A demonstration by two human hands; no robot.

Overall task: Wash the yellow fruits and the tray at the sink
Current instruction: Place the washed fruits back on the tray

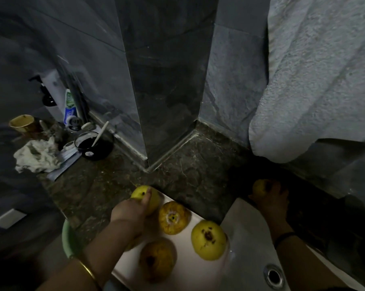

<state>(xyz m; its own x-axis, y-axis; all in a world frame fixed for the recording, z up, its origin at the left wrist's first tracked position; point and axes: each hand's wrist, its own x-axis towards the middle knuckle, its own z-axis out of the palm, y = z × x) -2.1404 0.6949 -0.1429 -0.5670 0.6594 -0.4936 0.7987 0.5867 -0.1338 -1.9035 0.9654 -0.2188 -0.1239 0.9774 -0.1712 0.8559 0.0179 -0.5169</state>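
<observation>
The room is dim. A dark stone counter (190, 175) runs along grey tiled walls (230, 80), and a shiny dark pillar (167, 80) sticks out in the middle. A big white towel (316, 80) hangs on the right. Far left on the counter are a yellow cup (23, 122), a crumpled cloth (37, 156), a black bowl (94, 148) with a white stick in it, a tube (69, 108) and a pump bottle (48, 95). A green rim (69, 238) peeks out at the lower left.

The white sink (246, 238) is at the bottom right, with its round drain (273, 275). Just left of it lies a pale tray (190, 267). Three fruits rest on the tray: an orange-yellow one (173, 217), a bright yellow one (209, 239) and a darker one (157, 261).

The left hand (133, 213) reaches over the tray's far corner. Its fingers and thumb curl round a yellow fruit (154, 198). A gold bangle (87, 269) is on that wrist.

The right hand (269, 198) is at the far edge of the sink, by the counter. Its fingers wrap round another yellow fruit (259, 186). A black band (284, 236) is on that wrist.
</observation>
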